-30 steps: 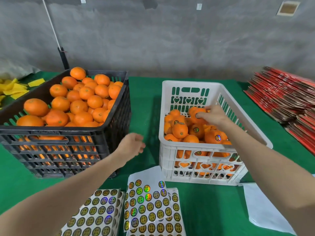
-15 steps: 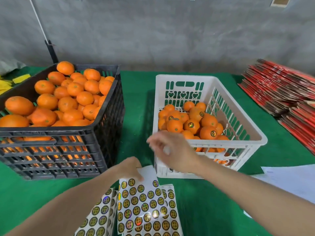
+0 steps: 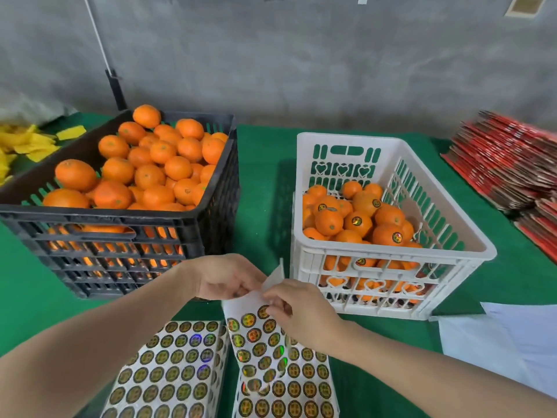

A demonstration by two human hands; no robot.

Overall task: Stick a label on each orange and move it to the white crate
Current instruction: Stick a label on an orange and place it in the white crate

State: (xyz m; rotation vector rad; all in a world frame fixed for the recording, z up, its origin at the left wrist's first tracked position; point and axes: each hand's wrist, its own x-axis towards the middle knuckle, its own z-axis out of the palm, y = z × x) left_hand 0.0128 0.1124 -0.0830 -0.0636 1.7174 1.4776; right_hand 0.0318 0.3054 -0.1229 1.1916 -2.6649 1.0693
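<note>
Head view: white crate (image 3: 391, 254) at right part-filled, black crate (image 3: 99, 214) at left heaped; left hand (image 3: 223, 279) pinched sheet (image 3: 256, 336), right hand (image 3: 301, 306) pinched label (image 3: 263, 310).

You wear just one camera, and it sits on your head. It looks forward and down across the desk (image 3: 265, 176) from its near edge. Your left grip (image 3: 223, 279) and right grip (image 3: 301, 309) are very close under it, low in the middle, both on the label sheet (image 3: 262, 351). The black crate (image 3: 99, 215) stands on the left side of the desk and the white crate (image 3: 346, 139) on the right, a bit farther off. The grey wall (image 3: 301, 70) past the far edge fills the top. The wide lens bends the sides.
</note>
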